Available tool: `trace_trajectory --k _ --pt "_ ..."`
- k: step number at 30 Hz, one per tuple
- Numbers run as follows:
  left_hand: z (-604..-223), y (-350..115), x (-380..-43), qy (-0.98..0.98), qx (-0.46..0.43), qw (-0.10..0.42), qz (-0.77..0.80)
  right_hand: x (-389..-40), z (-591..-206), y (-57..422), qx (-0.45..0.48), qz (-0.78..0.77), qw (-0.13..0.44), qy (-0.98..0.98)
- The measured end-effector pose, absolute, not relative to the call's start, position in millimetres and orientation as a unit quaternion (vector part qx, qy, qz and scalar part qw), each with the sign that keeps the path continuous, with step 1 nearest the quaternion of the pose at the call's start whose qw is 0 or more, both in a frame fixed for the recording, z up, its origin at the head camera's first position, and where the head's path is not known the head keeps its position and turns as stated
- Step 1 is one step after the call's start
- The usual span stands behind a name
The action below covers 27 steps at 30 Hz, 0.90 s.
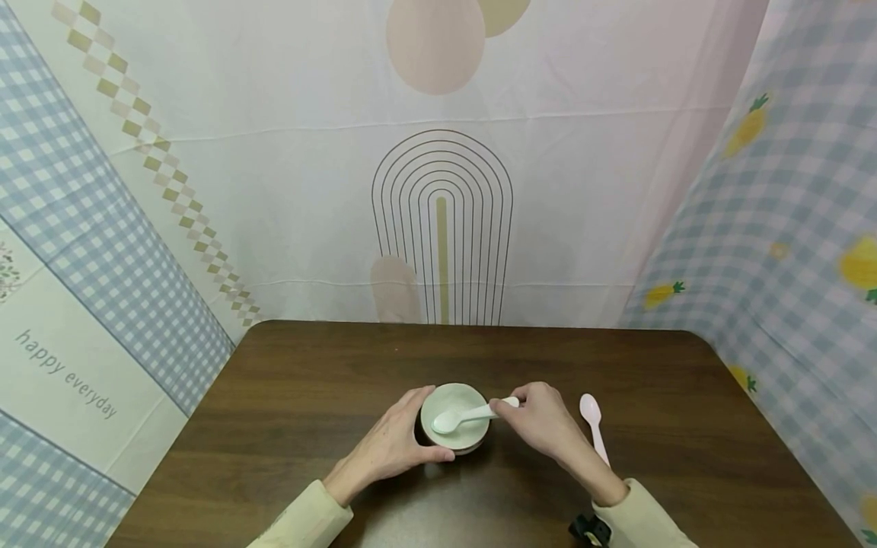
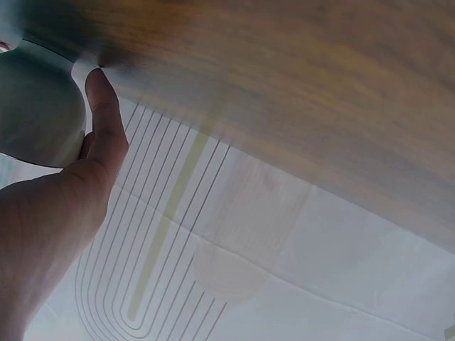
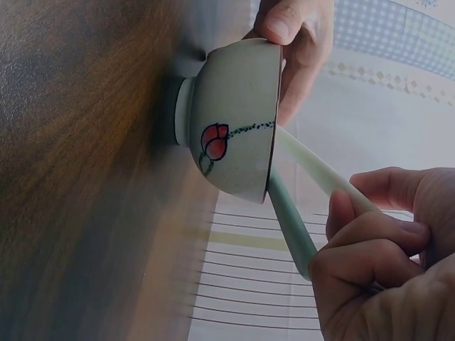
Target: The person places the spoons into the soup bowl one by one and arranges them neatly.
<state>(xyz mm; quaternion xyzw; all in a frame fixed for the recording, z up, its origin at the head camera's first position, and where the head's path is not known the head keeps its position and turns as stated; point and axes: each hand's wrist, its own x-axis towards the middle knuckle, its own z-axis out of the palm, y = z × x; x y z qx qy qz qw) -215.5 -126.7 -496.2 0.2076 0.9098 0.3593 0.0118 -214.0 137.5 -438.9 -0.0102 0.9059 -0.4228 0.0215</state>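
Observation:
A small round bowl [image 1: 455, 392] stands on the table, pale inside with a dark rim. A red and dark-blue motif marks its outside in the right wrist view. My left hand [image 1: 390, 440] grips it from the left, thumb along the near side and fingers round the far side. From the right, my right hand [image 1: 541, 418] pinches the handle of a white spoon [image 3: 320, 169], whose scoop is inside the bowl. A pale green handle [image 3: 290, 220] also leans out over the rim, its end by the curled fingers; whether they touch it I cannot tell.
A pinkish-white spoon [image 1: 591, 411] lies on the brown wooden table [image 1: 329, 365], right of my right hand and partly behind the forearm. A black device [image 1: 589, 529] sits at my right wrist. Patterned cloths [image 1: 308, 213] hang behind and at both sides.

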Motion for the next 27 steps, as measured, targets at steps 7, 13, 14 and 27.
trace_trajectory --k 7,13,14,27 --pt "-495.6 -126.8 -215.0 0.910 0.208 0.011 0.359 -214.7 -437.4 139.6 -0.002 -0.412 0.016 0.911" --pt "-495.4 -126.5 -214.9 0.910 0.208 0.012 0.358 -215.2 -437.7 142.0 0.002 -0.402 0.012 0.915" --pt "-495.4 -126.5 -214.8 0.910 0.208 0.011 0.358 -215.3 -437.8 142.2 0.002 -0.401 0.010 0.916" --pt "-496.4 -126.7 -215.4 0.911 0.209 0.009 0.357 -216.3 -439.8 142.6 -0.003 -0.380 -0.007 0.925"
